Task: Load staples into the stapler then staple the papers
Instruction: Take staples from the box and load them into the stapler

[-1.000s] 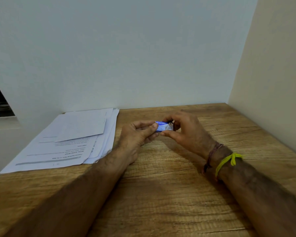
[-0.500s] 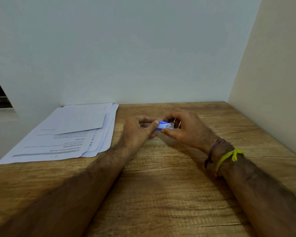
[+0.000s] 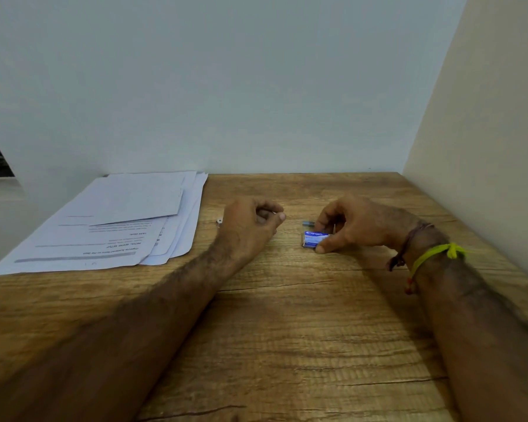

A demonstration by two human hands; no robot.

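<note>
The staple box (image 3: 315, 239) was down on the tabletop (image 3: 287, 330), small blue thing, with the right hand (image 3: 357, 226) on it, thumb and fingers pinching its right end. Looked like it was resting on the wood rather than held up, but hard to be sure. Just behind the box there was a little grey-blue bit (image 3: 307, 223) poking out past the fingertips; too small to tell what it was. Could be the stapler's nose, could be something else.

Left of the box, a short gap away, the left hand (image 3: 250, 223) was curled with thumb pressed against the fingers. Couldn't tell if it was pinching a strip of staples or nothing at all. Further left of the box, just past that hand, a tiny pale speck (image 3: 219, 221) sat on the wood. Beyond that, well apart from the box, the papers (image 3: 119, 226) lay in a loose fanned stack, edges not squared up.

My guess is this was still the getting-staples-out stage. To do it well I'd keep the box pinned flat with the right hand, slide out one strip gently so it doesn't snap into bits, and keep it straight for the stapler's channel. I'd also square those papers before stapling.
</note>
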